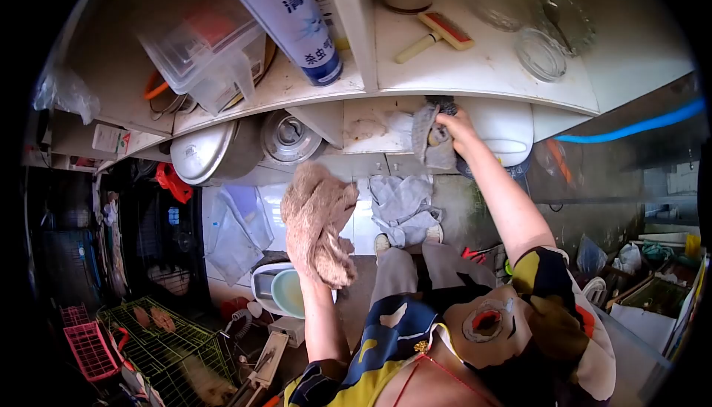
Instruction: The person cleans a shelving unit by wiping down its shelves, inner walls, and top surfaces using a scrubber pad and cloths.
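Observation:
A bunched brownish-pink towel covers my left hand, whose fingers are hidden in its folds. It hangs in front of the lower cabinet, apart from the shelf. My right hand reaches to the lower shelf and grips a grey fabric item with a round patch on it; its exact kind does not show. Beside that item, to the right, sits a white lidded container. To the left on the same level are a large metal pot and a round metal lid.
On the upper shelf stand a blue-white spray can, a clear plastic box, a pet brush and a glass dish. A basin is low at left, near a green wire cage. Grey cloth lies below.

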A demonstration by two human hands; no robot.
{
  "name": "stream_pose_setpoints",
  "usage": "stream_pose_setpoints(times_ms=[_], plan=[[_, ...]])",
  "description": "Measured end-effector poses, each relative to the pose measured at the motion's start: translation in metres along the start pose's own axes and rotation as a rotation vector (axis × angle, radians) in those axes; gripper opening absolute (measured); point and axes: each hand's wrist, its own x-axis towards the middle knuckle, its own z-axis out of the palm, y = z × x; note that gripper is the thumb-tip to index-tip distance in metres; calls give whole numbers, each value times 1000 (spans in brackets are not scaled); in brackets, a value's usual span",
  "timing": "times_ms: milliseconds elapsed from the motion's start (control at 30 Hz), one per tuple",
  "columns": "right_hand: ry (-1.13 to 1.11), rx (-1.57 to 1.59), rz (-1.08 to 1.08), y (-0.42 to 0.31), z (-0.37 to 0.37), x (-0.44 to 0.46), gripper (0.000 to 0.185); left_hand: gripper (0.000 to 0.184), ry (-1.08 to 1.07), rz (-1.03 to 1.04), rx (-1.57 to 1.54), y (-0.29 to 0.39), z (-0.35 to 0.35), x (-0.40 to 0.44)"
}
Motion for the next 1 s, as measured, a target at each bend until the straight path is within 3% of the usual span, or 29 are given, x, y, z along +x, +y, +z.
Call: stream_pose_setpoints(times_ms=[100, 133, 167, 200, 233, 300, 367, 400, 467, 500, 600, 667, 700, 733, 767, 800, 833, 900, 967, 1000], plan=[[0, 21, 48, 26, 36, 19, 27, 45, 1, 54, 77, 7, -19, 4], [-7, 18, 50, 33, 46, 24, 27, 42, -19, -78, -159, 12, -25, 6], [17, -197, 1, 38, 55, 31, 34, 39, -16, -172, -293, 11, -29, 9], [41, -412, -54, 40, 64, 40, 42, 36, 19, -74, -190, 11, -34, 11], [37, -412, -63, 42, 73, 49, 42, 33, 54, 10, -104, 8, -40, 14], [143, -540, -284, 42, 87, 67, 63, 31, 26, 133, -107, 4, -52, 20], [208, -1103, -483, 42, 93, 100, 69, 32, -32, 156, -162, -5, -53, 14], [220, -1313, -634, 51, 87, 121, 73, 34, -40, 32, -200, -11, -45, 7], [-100, -1389, -287, 35, 80, 111, 84, 38, -45, -239, -270, -28, -25, -16], [-79, -1604, -265, 28, 86, 100, 87, 40, -46, -371, -308, -35, -17, -28], [-150, -1630, -278, 13, 103, 73, 83, 45, -18, -601, -395, -48, -14, -36], [-390, -1221, -419, 7, 105, 17, 55, 46, 50, -635, -923, -50, -24, -25], [-614, -791, -309, 22, 98, -3, 30, 47, 76, -628, -1191, -50, -28, -15], [-672, -753, -38, -4, 110, -56, 19, 48, 91, -616, -1462, -47, -32, -4], [-815, -507, 165, 0, 104, -83, 19, 48, 96, -604, -1734, -40, -38, 6], [-1064, -579, -36, -7, 102, -104, 24, 46, 92, -665, -1568, -20, -49, 21], [-1151, -607, -41, -12, 103, -127, 31, 46, 56, -637, -1581, -12, -55, 33], [-1151, -716, 55, -25, 105, -158, 43, 40, -197, -340, -1041, 4, -64, 53], [-1048, -689, 37, -43, 98, -174, 42, 39, -154, -101, -814, 42, -77, 71], [-972, -636, 15, -54, 92, -182, 42, 37, -72, 143, -732, 55, -82, 78]])
